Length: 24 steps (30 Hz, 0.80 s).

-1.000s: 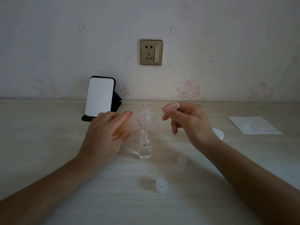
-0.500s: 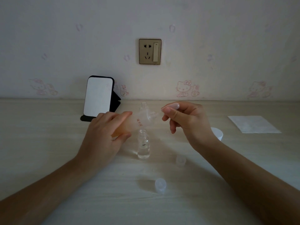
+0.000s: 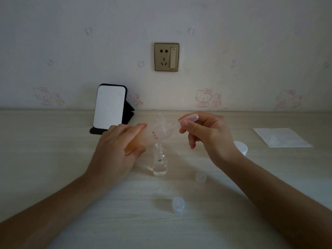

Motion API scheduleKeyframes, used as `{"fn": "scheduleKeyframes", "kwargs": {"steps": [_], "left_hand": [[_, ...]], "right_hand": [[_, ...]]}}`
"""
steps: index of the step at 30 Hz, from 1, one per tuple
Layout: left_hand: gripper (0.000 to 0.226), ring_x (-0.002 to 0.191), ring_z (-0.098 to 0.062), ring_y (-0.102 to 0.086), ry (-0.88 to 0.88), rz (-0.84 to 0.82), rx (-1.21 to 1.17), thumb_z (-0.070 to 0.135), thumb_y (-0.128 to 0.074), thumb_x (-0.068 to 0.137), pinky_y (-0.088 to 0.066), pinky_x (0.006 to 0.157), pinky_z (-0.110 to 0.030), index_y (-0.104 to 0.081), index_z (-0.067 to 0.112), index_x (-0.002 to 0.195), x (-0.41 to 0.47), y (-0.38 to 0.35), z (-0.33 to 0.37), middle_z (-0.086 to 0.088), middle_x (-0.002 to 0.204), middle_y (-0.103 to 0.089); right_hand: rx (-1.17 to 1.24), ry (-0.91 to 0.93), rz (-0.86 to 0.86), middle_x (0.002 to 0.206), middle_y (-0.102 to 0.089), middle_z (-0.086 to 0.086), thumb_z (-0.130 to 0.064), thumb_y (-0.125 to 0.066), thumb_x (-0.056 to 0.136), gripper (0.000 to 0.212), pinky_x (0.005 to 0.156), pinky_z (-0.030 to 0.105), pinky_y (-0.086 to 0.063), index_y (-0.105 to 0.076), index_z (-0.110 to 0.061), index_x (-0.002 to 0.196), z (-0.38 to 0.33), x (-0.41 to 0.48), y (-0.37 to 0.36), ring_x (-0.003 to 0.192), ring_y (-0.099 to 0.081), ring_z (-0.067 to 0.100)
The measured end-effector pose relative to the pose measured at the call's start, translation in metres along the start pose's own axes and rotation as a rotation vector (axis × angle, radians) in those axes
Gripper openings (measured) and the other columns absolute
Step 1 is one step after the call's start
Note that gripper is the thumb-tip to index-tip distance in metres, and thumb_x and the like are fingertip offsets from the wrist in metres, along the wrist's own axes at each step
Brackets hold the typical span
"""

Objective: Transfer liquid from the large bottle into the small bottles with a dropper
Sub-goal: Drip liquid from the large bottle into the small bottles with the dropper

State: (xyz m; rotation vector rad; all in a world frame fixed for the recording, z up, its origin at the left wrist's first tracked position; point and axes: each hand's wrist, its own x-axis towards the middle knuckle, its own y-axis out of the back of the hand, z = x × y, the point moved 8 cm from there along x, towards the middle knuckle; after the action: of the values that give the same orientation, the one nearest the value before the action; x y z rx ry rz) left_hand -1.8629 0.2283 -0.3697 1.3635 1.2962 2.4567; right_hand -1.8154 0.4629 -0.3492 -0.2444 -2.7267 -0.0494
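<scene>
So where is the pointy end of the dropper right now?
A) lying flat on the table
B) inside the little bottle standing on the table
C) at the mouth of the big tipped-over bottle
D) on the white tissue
C: the right hand pinches the dropper, whose tip points into the mouth of the large bottle that the left hand holds tilted. The small bottle stands open with nothing in its neck.

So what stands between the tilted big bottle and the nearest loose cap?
A small uncapped bottle, standing upright and partly filled; the head view shows it.
</scene>
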Motion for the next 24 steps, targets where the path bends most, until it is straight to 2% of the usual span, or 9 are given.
{"fn": "scheduleKeyframes", "kwargs": {"steps": [4,9,13,19,21,24], "left_hand": [[0.067,0.103,-0.022,-0.055,0.014,-0.015,-0.010,0.020,-0.091,0.081,-0.043,0.092,-0.039,-0.065,0.020,0.142,0.000,-0.001,0.000,0.003,0.112,-0.064],[0.067,0.103,-0.024,-0.056,0.025,-0.017,-0.015,0.018,-0.091,0.081,-0.045,0.092,-0.041,-0.065,0.019,0.142,0.000,0.000,-0.001,0.002,0.112,-0.064],[0.065,0.107,-0.016,-0.051,0.082,-0.028,-0.062,0.022,-0.088,0.085,-0.039,0.092,-0.033,-0.063,0.024,0.144,0.000,-0.002,-0.008,0.005,0.113,-0.061],[0.060,0.107,-0.011,-0.048,0.187,-0.029,-0.154,0.029,-0.080,0.090,-0.038,0.089,-0.028,-0.057,0.033,0.146,0.000,-0.004,-0.023,0.015,0.108,-0.057],[0.058,0.106,-0.009,-0.050,0.222,-0.009,-0.201,0.037,-0.072,0.086,-0.039,0.087,-0.023,-0.056,0.040,0.142,0.000,-0.002,-0.027,0.022,0.107,-0.058],[0.053,0.104,-0.009,-0.061,0.302,0.049,-0.334,0.037,-0.071,0.083,-0.046,0.088,-0.024,-0.058,0.042,0.135,-0.001,0.001,-0.035,0.020,0.112,-0.068]], "right_hand": [[-0.011,0.006,-0.008,0.081,-0.073,0.012,-0.007,-0.071,0.095,0.010,0.049,0.026,-0.049,-0.078,-0.003,0.089,-0.002,-0.001,-0.001,0.049,-0.053,0.016],[0.004,0.002,0.022,0.080,-0.073,0.007,-0.008,-0.071,0.096,0.012,0.050,0.024,-0.048,-0.077,-0.003,0.088,-0.002,0.000,0.002,0.050,-0.054,0.016],[0.097,-0.040,0.077,0.082,-0.072,0.008,-0.017,-0.075,0.093,0.009,0.054,0.028,-0.046,-0.080,-0.014,0.086,0.000,0.003,0.013,0.053,-0.053,0.018],[0.328,-0.084,0.224,0.077,-0.067,0.007,-0.015,-0.072,0.089,0.007,0.050,0.027,-0.045,-0.076,-0.009,0.090,-0.003,0.012,0.040,0.052,-0.051,0.015],[0.380,-0.088,0.261,0.073,-0.065,0.004,-0.019,-0.068,0.086,0.009,0.049,0.025,-0.044,-0.070,-0.010,0.089,-0.006,0.014,0.048,0.052,-0.050,0.013],[0.464,-0.096,0.338,0.071,-0.061,0.002,-0.018,-0.062,0.096,0.011,0.048,0.023,-0.043,-0.064,-0.012,0.087,-0.008,0.013,0.062,0.051,-0.048,0.011]]}}
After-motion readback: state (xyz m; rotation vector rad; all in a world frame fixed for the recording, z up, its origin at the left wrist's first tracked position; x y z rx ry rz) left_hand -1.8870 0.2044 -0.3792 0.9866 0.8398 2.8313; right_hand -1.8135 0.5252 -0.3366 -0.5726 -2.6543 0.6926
